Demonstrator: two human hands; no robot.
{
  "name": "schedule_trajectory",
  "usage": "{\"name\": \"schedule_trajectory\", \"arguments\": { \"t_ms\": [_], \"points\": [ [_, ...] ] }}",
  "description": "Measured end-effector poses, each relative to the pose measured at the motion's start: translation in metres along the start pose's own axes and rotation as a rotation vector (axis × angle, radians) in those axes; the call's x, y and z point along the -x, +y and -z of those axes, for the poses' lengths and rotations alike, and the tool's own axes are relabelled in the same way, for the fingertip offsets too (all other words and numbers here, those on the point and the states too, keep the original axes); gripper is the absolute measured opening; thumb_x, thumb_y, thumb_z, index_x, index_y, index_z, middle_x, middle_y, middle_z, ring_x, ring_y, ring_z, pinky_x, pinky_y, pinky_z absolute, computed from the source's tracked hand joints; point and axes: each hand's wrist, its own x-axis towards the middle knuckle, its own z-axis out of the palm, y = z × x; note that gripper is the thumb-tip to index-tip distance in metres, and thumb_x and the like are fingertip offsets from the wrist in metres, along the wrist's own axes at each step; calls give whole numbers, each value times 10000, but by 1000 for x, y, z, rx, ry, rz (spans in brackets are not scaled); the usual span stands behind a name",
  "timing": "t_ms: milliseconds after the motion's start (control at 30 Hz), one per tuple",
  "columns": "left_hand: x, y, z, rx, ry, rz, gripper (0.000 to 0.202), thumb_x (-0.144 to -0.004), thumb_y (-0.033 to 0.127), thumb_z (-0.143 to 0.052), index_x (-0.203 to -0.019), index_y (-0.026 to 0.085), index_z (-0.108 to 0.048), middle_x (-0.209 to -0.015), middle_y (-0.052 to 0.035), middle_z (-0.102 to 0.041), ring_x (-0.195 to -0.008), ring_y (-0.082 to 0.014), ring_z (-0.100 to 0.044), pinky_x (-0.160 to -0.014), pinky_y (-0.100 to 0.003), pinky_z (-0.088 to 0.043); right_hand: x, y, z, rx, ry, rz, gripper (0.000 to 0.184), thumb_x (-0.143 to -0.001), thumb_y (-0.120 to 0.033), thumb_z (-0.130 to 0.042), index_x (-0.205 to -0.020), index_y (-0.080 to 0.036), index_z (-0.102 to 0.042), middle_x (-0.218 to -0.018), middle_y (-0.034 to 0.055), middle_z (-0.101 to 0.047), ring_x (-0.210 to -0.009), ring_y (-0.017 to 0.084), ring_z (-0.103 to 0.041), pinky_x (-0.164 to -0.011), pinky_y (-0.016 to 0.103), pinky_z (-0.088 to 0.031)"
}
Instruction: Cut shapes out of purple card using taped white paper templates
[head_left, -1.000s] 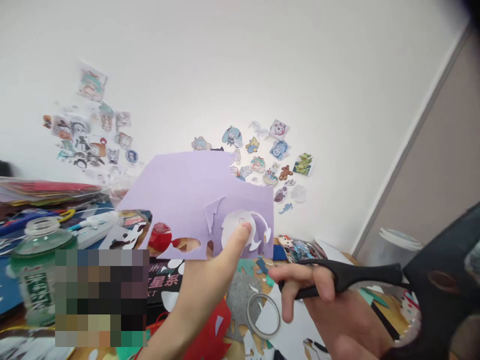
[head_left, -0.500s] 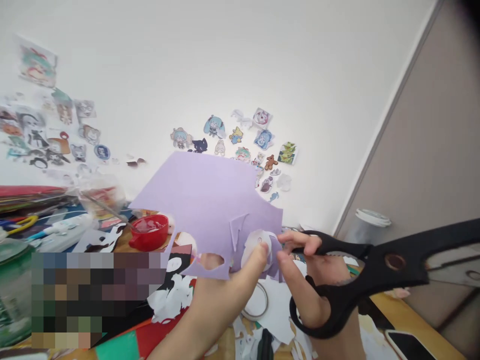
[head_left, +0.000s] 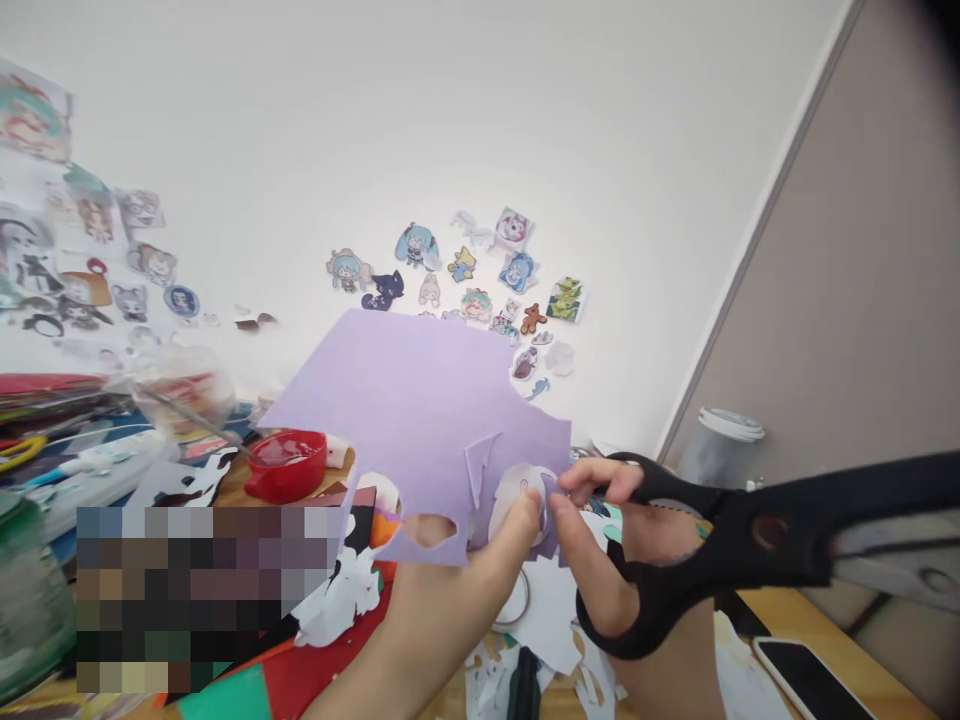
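Note:
My left hand (head_left: 457,590) grips a sheet of lilac paper (head_left: 412,390) by its lower part, thumb pressed on a small white rounded paper cutout (head_left: 514,505) that lies against it. The sheet has holes cut through it and a ragged lower edge. Black-handled scissors (head_left: 720,540) hang on my right hand (head_left: 615,540), with its thumb and fingers through the loops and the blades pointing away to the right. My right thumb and index fingertips meet at the right edge of the white cutout. Whether they pinch a bit of paper there is hard to see.
White paper scraps (head_left: 544,610) and a roll of tape (head_left: 514,600) lie below my hands. A red cup (head_left: 289,470) stands left, a phone (head_left: 814,680) lower right, a lidded cup (head_left: 724,445) behind. Cartoon cutouts (head_left: 416,245) are stuck on the wall.
The view has turned slightly right, so the wall and table things appear further left. Both hands keep their hold on the paper and scissors, with little other movement.

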Motion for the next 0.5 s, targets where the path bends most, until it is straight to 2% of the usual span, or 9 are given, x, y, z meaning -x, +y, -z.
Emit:
{"name": "schedule_trajectory", "arguments": {
  "t_ms": [67,233,300,400,500],
  "points": [
    [0,0,0,-6,-7,-6,164,-743,295,-609,-605,208,-603,-575,16,-646,-552,-158,-617,-513,-240,-500,0,2,-2,-58,-2,13,202,-789,-186,-521,-758,-223,-325,-763,3,-515,-663,140,-517,-542,270,-447],
    [-1,2,0,-44,-19,-51,214,-758,288,-578,-559,212,-569,-530,23,-610,-528,-156,-599,-507,-250,-489,0,5,-3,-240,-45,-77,238,-783,-198,-546,-779,-226,-310,-755,-10,-494,-628,122,-503,-529,251,-443],
    [-1,2,1,-37,-34,-38,193,-753,305,-582,-583,214,-590,-586,13,-642,-600,-172,-623,-573,-262,-508,-1,6,0,-248,-86,-79,234,-796,-208,-542,-782,-228,-309,-731,-28,-493,-580,98,-481,-505,225,-420],
    [-1,1,3,15,-40,52,152,-726,360,-613,-689,216,-647,-749,-8,-693,-783,-203,-638,-713,-290,-520,-3,10,6,-283,-135,-52,218,-817,-199,-521,-789,-228,-307,-712,-44,-491,-578,79,-469,-539,203,-418],
    [-3,-1,7,68,-78,124,186,-721,369,-612,-811,213,-656,-838,-13,-697,-901,-203,-618,-794,-298,-505,-5,15,13,-375,-243,-59,210,-828,-204,-505,-800,-228,-299,-713,-45,-489,-579,78,-462,-527,194,-408]
  ]
}}
